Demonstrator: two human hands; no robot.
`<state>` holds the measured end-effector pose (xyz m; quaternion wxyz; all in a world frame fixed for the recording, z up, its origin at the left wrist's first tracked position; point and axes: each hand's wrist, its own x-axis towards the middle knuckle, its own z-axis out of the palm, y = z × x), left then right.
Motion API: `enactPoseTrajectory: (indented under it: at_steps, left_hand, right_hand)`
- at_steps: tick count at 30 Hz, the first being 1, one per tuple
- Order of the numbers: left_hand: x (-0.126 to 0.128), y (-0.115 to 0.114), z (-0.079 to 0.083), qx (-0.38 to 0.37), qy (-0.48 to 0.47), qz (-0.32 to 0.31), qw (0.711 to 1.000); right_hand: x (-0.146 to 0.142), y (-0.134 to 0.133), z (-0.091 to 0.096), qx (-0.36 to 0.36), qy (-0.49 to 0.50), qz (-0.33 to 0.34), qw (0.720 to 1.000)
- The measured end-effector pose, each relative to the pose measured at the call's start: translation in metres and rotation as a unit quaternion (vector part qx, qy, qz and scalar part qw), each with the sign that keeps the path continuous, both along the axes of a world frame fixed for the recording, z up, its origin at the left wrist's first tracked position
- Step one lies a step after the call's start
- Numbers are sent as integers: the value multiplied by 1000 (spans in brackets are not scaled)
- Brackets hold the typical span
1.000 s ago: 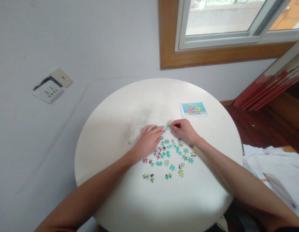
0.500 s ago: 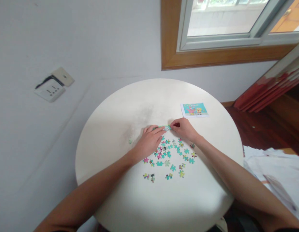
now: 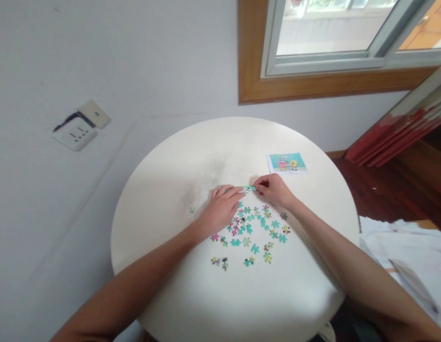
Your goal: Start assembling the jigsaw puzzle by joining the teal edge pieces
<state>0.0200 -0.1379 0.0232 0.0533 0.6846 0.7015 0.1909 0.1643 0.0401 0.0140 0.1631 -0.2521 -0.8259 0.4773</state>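
Note:
My left hand (image 3: pixel 222 209) lies with its fingers stretched out over the left part of a joined strip of jigsaw pieces (image 3: pixel 247 189), covering some of it. At the strip's right end my right hand (image 3: pixel 273 189) has thumb and forefinger pinched on a jigsaw piece (image 3: pixel 255 188), mostly hidden by the fingertips. Loose turquoise, pink and yellow jigsaw pieces (image 3: pixel 249 229) are scattered nearer to me, below both hands. One pale piece (image 3: pixel 192 209) lies apart, left of my left hand.
A picture card (image 3: pixel 287 163) with two cartoon figures on turquoise lies beyond my right hand. The round white table (image 3: pixel 192 304) stands against the wall, under a wood-framed window (image 3: pixel 252 90). Papers (image 3: pixel 406 266) are at the right, and a wall socket (image 3: pixel 76 133) at the left.
My right hand has shifted slightly to the right at the end of the strip. My left hand stays in place on it.

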Motion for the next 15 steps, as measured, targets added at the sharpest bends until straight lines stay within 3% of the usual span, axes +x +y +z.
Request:
enactPoseTrajectory:
  at_steps: [15]
  left_hand:
    - [-4, 4, 10, 89, -58, 41, 993]
  right_hand:
    - [1, -13, 8, -72, 54, 17, 996]
